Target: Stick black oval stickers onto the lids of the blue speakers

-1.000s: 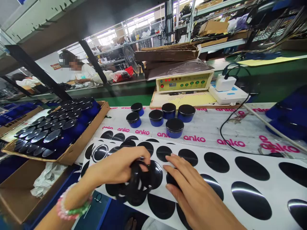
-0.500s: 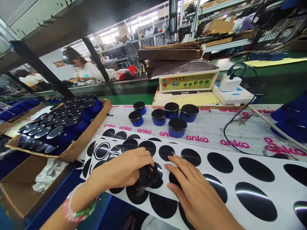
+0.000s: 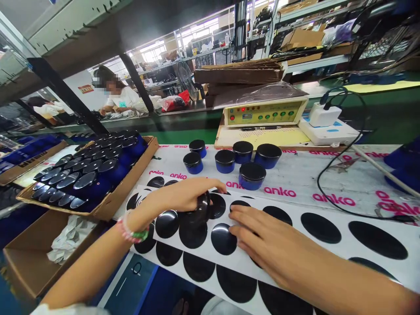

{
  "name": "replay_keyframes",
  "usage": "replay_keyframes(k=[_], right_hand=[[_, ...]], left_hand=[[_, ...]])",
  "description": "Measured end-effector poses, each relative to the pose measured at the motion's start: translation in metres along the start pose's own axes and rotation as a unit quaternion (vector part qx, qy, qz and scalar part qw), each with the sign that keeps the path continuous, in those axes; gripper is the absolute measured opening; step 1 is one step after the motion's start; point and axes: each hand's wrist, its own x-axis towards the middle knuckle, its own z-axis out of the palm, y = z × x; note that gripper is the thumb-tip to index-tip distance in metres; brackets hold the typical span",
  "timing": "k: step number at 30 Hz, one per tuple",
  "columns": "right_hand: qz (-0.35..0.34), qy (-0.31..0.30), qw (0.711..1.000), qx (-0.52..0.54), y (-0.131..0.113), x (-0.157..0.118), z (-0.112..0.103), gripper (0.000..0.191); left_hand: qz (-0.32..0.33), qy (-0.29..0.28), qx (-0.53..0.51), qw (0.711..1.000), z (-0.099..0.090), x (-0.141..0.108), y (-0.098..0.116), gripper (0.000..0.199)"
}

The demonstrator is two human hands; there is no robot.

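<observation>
My left hand, with a beaded bracelet at the wrist, is wrapped round a dark rounded object, slightly blurred, over the sheets. Beneath it lies a white sheet printed with rows of black discs, overlapping another such sheet. My right hand rests flat on the top sheet, fingers spread a little, its fingertips beside a black disc. Behind both hands stand several blue cups with black tops, among them a front one and a left one.
At the left, a cardboard tray holds many blue cups. Below it an open box contains crumpled white paper. A control unit, a white plug adapter and cables stand behind. A person sits across the bench.
My left hand has risen slightly with the dark object, and its index finger now stretches to the right. The right hand and the top sheet have shifted. The view has turned a little left.
</observation>
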Motion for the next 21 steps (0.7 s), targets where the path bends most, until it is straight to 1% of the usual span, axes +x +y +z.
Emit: replay_keyframes(k=[1, 3, 5, 8, 11, 13, 14, 16, 17, 19, 20, 21], right_hand=[[0.003, -0.025, 0.998, 0.05, 0.007, 0.006, 0.0, 0.026], [0.019, -0.058, 0.991, 0.123, 0.017, 0.015, 0.003, 0.023], [0.038, -0.063, 0.987, 0.145, 0.022, 0.017, 0.006, 0.023], [0.051, -0.067, 0.986, 0.145, 0.02, 0.015, 0.009, 0.023], [0.054, -0.075, 0.984, 0.151, 0.017, 0.014, 0.009, 0.023], [0.057, -0.079, 0.984, 0.151, 0.017, 0.014, 0.009, 0.022], [0.058, -0.081, 0.984, 0.149, 0.018, 0.014, 0.009, 0.022], [0.058, -0.08, 0.985, 0.143, 0.019, 0.013, 0.011, 0.023], [0.057, -0.079, 0.985, 0.14, 0.02, 0.012, 0.012, 0.024], [0.055, -0.074, 0.986, 0.138, 0.02, 0.011, 0.012, 0.025], [0.053, -0.072, 0.986, 0.139, 0.02, 0.012, 0.012, 0.025], [0.05, -0.073, 0.986, 0.141, 0.019, 0.014, 0.011, 0.025]], left_hand=[[0.015, -0.04, 0.011, 0.999, -0.001, 0.012, -0.005, 0.053], [0.033, -0.103, 0.015, 0.994, -0.003, 0.031, -0.014, 0.057], [0.043, -0.147, 0.008, 0.988, -0.006, 0.042, -0.02, 0.057], [0.055, -0.184, 0.011, 0.981, -0.009, 0.052, -0.024, 0.054], [0.05, -0.188, 0.019, 0.981, -0.01, 0.052, -0.019, 0.047], [0.041, -0.166, 0.022, 0.985, -0.011, 0.043, -0.015, 0.044], [0.034, -0.151, 0.024, 0.988, -0.012, 0.035, -0.014, 0.043], [0.011, -0.103, 0.022, 0.994, -0.016, 0.011, -0.013, 0.042], [-0.005, -0.064, 0.011, 0.998, -0.019, -0.004, -0.013, 0.04], [-0.035, 0.043, -0.032, 0.998, -0.025, -0.037, -0.013, 0.029], [-0.049, 0.102, -0.065, 0.992, -0.026, -0.053, -0.012, 0.023], [-0.062, 0.149, -0.095, 0.982, -0.026, -0.066, -0.01, 0.021]])
